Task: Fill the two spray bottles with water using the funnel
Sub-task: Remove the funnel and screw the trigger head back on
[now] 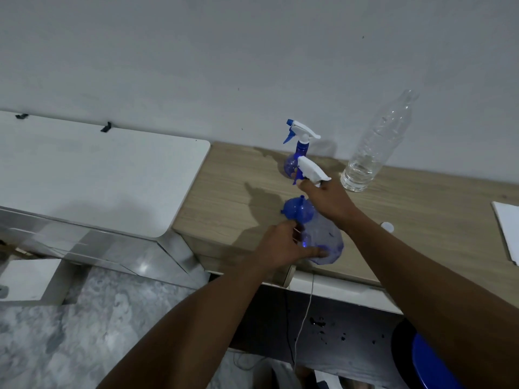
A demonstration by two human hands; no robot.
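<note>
Left hand [280, 245] — gripping the near spray bottle [328, 237], funnel [296, 210] at its neck, by the tabletop [238, 175] edge. Right hand [323, 197] — holding the detached spray head [311, 171]. Risk, we judge: funnel tips, bottle slips off.

A pale wood-grain worktop [238, 175] carries a white cap [387, 226] near its middle. From the cap, a blue spray bottle [292, 164] stands at ten o'clock, a clear uncapped bottle [373, 153] towards twelve, a white sheet [508, 228] at three, and a headless blue spray bottle [325, 240] at eight, by the near edge.
</note>
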